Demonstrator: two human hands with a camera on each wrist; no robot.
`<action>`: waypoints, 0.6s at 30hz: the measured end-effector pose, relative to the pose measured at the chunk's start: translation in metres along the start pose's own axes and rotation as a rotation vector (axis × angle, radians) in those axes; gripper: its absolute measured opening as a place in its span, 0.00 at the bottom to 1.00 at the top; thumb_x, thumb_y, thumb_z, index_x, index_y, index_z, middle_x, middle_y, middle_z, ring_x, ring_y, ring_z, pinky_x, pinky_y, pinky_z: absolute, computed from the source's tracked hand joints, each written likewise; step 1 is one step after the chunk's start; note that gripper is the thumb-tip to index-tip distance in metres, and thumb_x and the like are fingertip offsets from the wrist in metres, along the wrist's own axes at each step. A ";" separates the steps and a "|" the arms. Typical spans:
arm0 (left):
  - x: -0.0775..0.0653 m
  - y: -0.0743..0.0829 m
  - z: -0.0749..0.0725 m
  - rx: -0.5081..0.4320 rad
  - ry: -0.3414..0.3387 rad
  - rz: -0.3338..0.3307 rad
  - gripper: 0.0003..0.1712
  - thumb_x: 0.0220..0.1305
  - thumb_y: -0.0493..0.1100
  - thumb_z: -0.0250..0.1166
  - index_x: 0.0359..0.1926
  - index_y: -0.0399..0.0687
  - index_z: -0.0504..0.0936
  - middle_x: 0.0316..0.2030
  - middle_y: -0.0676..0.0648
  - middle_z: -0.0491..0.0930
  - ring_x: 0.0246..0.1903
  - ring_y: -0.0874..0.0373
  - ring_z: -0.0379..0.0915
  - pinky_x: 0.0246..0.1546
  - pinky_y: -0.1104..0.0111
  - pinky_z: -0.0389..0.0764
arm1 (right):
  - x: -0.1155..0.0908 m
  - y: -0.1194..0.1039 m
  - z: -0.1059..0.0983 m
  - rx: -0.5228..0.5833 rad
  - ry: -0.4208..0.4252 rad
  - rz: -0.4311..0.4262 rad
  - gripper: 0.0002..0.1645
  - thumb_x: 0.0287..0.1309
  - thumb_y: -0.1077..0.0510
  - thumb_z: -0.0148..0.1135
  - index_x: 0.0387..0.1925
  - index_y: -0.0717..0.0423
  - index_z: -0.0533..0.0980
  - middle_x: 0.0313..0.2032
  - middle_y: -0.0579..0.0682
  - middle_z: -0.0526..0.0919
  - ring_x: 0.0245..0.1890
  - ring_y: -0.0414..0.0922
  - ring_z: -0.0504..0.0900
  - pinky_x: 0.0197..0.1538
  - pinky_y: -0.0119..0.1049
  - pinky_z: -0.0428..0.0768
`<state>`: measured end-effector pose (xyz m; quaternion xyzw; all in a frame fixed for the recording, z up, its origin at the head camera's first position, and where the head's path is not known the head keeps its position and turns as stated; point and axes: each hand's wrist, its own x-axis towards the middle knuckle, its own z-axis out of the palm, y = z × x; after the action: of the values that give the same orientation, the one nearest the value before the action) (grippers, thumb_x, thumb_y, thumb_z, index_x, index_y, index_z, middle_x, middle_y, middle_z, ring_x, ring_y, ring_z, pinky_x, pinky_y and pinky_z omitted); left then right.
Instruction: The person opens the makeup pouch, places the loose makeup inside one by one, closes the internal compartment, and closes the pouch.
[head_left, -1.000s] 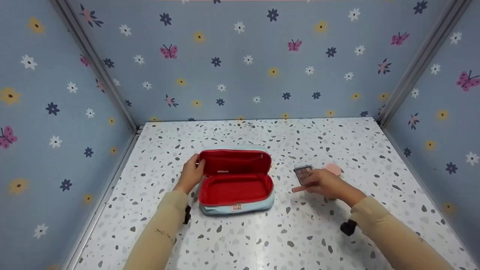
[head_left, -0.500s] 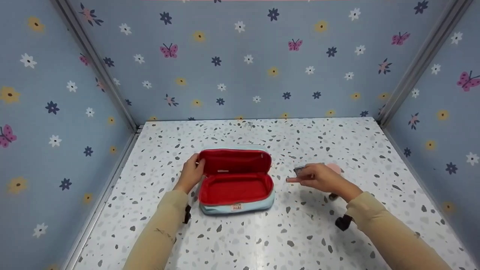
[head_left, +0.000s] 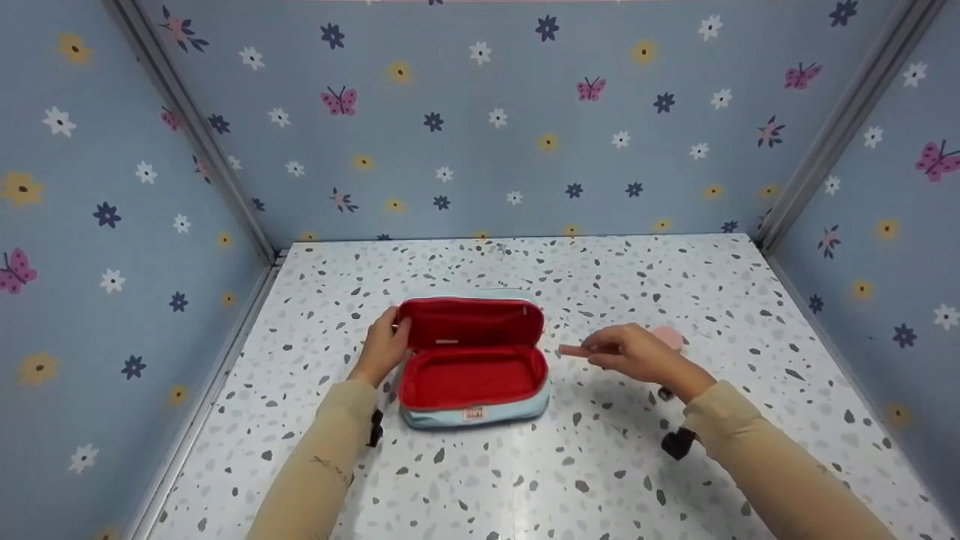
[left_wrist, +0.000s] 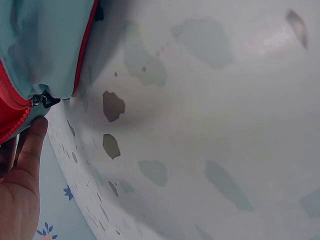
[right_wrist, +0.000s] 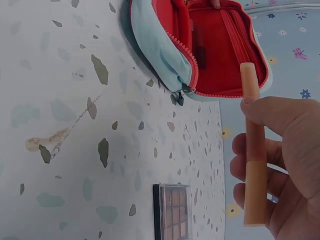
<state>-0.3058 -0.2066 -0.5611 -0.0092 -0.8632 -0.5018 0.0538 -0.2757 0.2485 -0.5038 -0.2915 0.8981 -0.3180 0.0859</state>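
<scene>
Blue walls (head_left: 450, 97) printed with flowers and butterflies, behind the pouch (head_left: 439, 421) and to both sides of it. White speckled table (head_left: 442, 495) beneath the pouch. Beige sleeves (head_left: 322, 439) to left and right of the pouch. Light blue outside and red inside for the pouch itself, unzipped, with lid (head_left: 469, 322) raised. Left hand (head_left: 384, 347) at the pouch's left, pinching the lid's edge between thumb and fingers. Right hand (head_left: 630, 354) to the pouch's right, gripping a pinkish tube (right_wrist: 256, 150), one end toward the pouch. Multi-pan palette (right_wrist: 175, 212) on the table, right of the pouch. Round pink disc (head_left: 668, 337) farther right of the pouch. Small dark object (head_left: 665, 393) also right of the pouch, too small to identify.
</scene>
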 end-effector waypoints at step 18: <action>0.001 -0.001 0.001 -0.011 -0.005 -0.003 0.15 0.85 0.40 0.53 0.59 0.35 0.81 0.50 0.34 0.86 0.50 0.42 0.85 0.48 0.61 0.86 | 0.023 -0.026 0.007 -0.070 0.084 -0.055 0.10 0.71 0.65 0.67 0.52 0.60 0.83 0.39 0.53 0.89 0.34 0.43 0.80 0.42 0.41 0.83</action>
<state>-0.3065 -0.2068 -0.5624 -0.0093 -0.8606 -0.5066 0.0510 -0.2801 0.2151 -0.4918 -0.3052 0.9032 -0.3004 0.0291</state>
